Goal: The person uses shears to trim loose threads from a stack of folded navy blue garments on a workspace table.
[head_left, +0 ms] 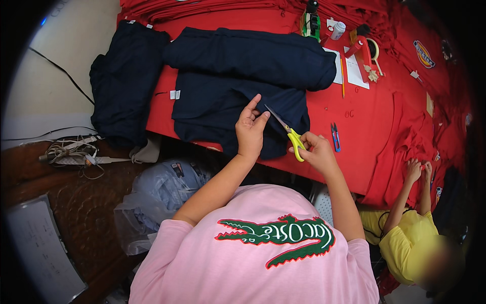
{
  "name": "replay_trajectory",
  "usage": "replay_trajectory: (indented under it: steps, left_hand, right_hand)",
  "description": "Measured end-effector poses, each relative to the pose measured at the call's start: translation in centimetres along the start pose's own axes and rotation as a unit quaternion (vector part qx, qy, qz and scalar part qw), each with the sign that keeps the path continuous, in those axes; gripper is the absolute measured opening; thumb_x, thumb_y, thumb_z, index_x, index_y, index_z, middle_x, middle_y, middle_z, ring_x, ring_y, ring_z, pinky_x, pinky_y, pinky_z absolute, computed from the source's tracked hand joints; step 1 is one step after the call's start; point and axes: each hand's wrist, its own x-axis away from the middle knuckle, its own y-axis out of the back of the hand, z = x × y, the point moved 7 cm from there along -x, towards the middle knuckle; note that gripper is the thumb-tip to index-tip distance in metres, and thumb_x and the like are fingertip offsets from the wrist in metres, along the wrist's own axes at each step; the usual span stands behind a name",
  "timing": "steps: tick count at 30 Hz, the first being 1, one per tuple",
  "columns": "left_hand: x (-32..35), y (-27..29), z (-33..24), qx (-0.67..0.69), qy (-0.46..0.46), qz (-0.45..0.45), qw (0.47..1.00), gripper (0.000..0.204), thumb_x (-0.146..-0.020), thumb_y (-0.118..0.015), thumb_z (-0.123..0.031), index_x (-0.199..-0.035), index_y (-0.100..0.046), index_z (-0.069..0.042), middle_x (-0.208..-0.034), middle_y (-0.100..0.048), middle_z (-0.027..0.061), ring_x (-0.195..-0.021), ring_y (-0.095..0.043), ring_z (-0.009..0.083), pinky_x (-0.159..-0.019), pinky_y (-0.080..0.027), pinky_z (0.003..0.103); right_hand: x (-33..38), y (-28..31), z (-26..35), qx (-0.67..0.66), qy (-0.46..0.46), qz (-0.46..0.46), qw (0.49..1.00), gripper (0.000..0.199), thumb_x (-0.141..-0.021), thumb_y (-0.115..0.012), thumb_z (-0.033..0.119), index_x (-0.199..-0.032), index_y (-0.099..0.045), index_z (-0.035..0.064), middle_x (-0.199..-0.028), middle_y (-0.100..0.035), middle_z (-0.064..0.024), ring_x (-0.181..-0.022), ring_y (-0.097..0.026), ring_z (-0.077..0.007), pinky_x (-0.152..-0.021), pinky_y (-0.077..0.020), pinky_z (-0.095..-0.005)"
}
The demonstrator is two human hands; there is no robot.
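Note:
My right hand (321, 153) grips a pair of scissors (294, 137) with yellow-green handles, fingers in the loops. The blades point up and left, toward my left hand (249, 130). That hand is raised with index finger and thumb apart; any fine thread between them is too small to see. Both hands are over the near edge of a dark navy garment (202, 96), which has a white label at its left. Behind it lies a folded navy garment (243, 54). A further navy garment (126, 76) hangs over the table's left end.
Blue thread snips (335, 138) lie right of the scissors on red cloth (329, 111). Farther back are a pencil (343, 78), papers (357, 71), a white bottle (338, 31) and a tape roll (373, 49). At right, a co-worker in yellow (405, 248) handles red garments (400, 147).

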Motion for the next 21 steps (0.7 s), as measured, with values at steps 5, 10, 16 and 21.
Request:
replay_trajectory:
  steps: [5,10,16,21]
  left_hand:
    - [0.4,-0.9,-1.0,0.028,0.005,0.029,0.999,0.078,-0.092,-0.066,0.017,-0.163,-0.039,0.000,-0.113,-0.066,0.0057,-0.096,-0.064,0.0078,-0.088,-0.055,0.021]
    - [0.4,-0.6,-1.1,0.034,-0.006,0.034,0.999,0.082,-0.091,-0.066,0.020,-0.165,-0.036,-0.001,-0.129,-0.060,0.0087,-0.101,-0.066,0.0089,-0.090,-0.057,0.023]
    - [0.2,0.2,-0.3,-0.004,-0.003,-0.035,0.999,0.076,-0.093,-0.068,0.016,-0.162,-0.042,-0.002,-0.119,-0.064,0.0047,-0.101,-0.066,0.0086,-0.090,-0.056,0.022]
    - [-0.3,0.5,-0.3,-0.001,-0.003,-0.023,1.000,0.074,-0.094,-0.068,0.015,-0.162,-0.043,-0.002,-0.111,-0.066,0.0045,-0.100,-0.067,0.0084,-0.090,-0.057,0.022]
  right_hand:
    - [-1.2,1.1,2.5,0.071,0.023,-0.027,0.997,0.031,-0.075,-0.092,0.023,-0.088,-0.071,0.0046,-0.066,-0.064,-0.0075,-0.064,-0.052,-0.0227,-0.066,-0.0444,-0.0395]
    - [-2.1,0.7,1.3,0.038,0.034,-0.011,0.999,0.029,-0.076,-0.090,0.020,-0.086,-0.069,0.0031,-0.062,-0.061,-0.0070,-0.055,-0.050,-0.0206,-0.059,-0.0430,-0.0375]
    - [-1.9,-0.8,-1.4,-0.031,-0.009,0.024,0.999,0.027,-0.077,-0.088,0.018,-0.086,-0.068,0.0035,-0.060,-0.056,-0.0048,-0.052,-0.049,-0.0187,-0.059,-0.0425,-0.0363]
    - [-1.9,0.0,0.6,0.050,0.020,0.010,0.998,0.029,-0.077,-0.089,0.022,-0.090,-0.069,0.0054,-0.066,-0.062,-0.0054,-0.067,-0.053,-0.0232,-0.070,-0.0451,-0.0388]
